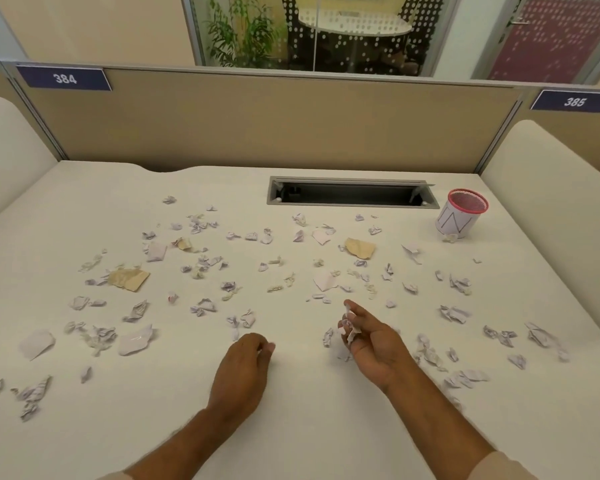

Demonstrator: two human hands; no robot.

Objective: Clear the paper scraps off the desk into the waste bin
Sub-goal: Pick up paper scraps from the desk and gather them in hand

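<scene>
Scraps (350, 329), crumpled white, several: pinched in curled fingers of right hand (371, 344), palm up, low over the desk (312, 427). Waste bin (462, 213): far right corner, well forward and right of that grip; right hand nearer. Left hand (243, 368): fingers curled, contents not discernible. Remaining scraps scattered across the desk.

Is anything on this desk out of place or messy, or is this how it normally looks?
Yes. Crumpled paper scraps litter nearly the whole desk, with torn brown pieces among them. The small pink-rimmed waste bin stands on the desktop at the far right, one scrap lying against its base. The right hand holds a few scraps.
</scene>
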